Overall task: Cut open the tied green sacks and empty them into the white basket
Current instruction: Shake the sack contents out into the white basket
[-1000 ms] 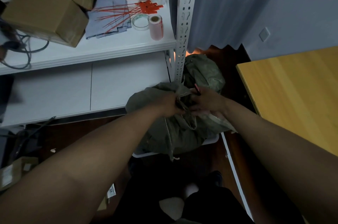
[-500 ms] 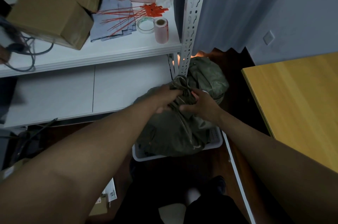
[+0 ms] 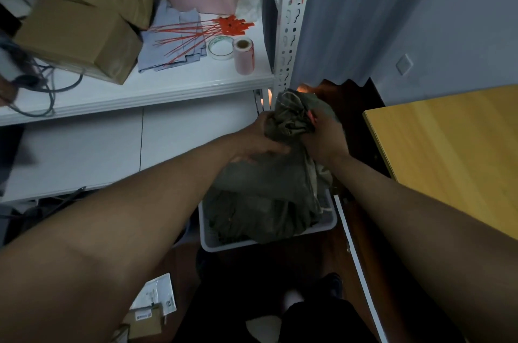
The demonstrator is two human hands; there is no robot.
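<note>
Both hands clamp the sack (image 3: 269,183): left hand (image 3: 253,138) at nine o'clock of its bunched neck, right hand (image 3: 322,135) at three, basket (image 3: 269,244) directly below.

Dim room: white metal shelving (image 3: 291,20) at left, grey curtain (image 3: 344,14) behind, yellow wooden worktop (image 3: 454,152) at right, dark wooden floor (image 3: 361,230).

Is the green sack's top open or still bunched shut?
Bunched shut: both hands, left hand and right hand, grip the green sack at its gathered top.
</note>
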